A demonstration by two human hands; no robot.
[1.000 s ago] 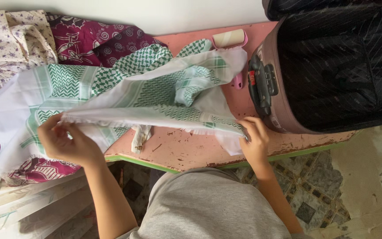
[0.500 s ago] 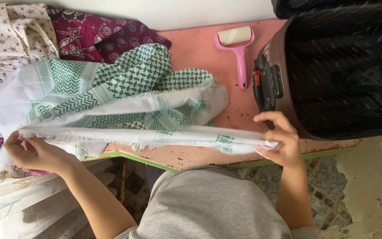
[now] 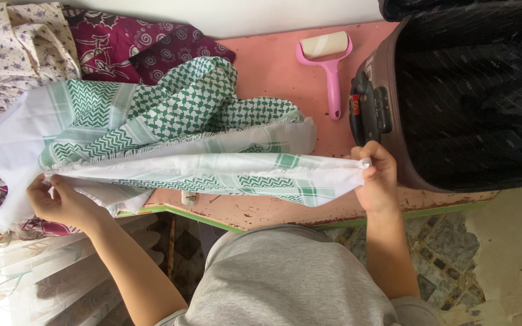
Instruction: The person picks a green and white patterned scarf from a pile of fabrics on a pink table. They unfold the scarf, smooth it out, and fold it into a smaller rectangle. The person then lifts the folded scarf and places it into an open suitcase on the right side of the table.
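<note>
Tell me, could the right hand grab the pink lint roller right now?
Probably not right away: the right hand is pinching the green and white cloth. The lint roller lies uncovered on the table, though.

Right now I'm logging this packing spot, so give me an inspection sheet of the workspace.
Surface: pink table, paint chipped along its near green edge.
Job's things: green-and-white patterned scarf, one edge stretched taut between both hands.
Clutter: pink lint roller; open dark suitcase; maroon cloth; floral cloth.
Grippers: left hand and right hand each pinch the scarf's edge.
Cables: nothing seen.
Surroundings: white wall; patterned tile floor, patchy at right.
</note>
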